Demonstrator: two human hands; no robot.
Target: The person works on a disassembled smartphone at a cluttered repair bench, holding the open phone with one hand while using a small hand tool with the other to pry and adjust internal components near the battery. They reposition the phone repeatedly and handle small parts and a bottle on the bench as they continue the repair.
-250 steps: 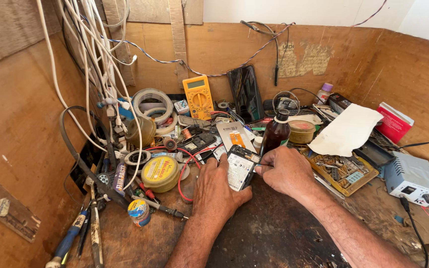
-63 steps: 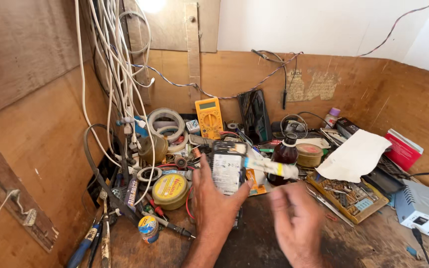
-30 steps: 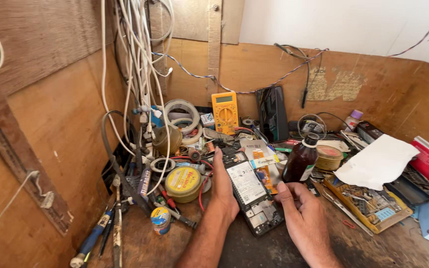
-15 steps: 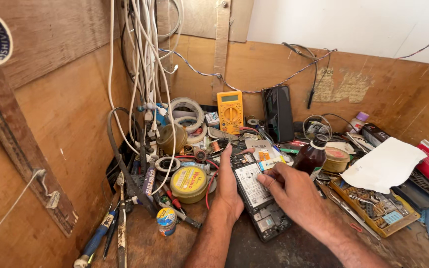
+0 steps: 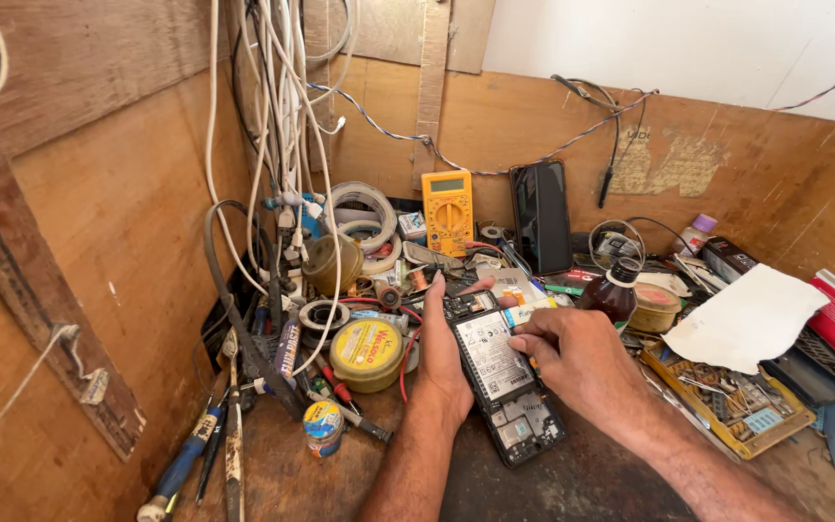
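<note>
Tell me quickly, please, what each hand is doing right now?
Left hand: open, lying along the left edge of the opened phone, steadying it.
Right hand: fingers curled, fingertips on the phone's battery; whether they pinch anything cannot be told.

Both bare forearms reach up from the lower edge of the view and converge toward the middle. The left hand (image 5: 445, 360) lies with its back and thumb side toward the camera, wrist straight, fingers stretched forward and close together, the index fingertip showing at the far end; the palm faces right and cups inward. The right hand (image 5: 577, 358) comes in from the lower right at a slant, its back facing up, knuckles raised, fingers curled down and to the left with the tips drawn together near the thumb. The two hands sit just beside each other, not touching.
</note>
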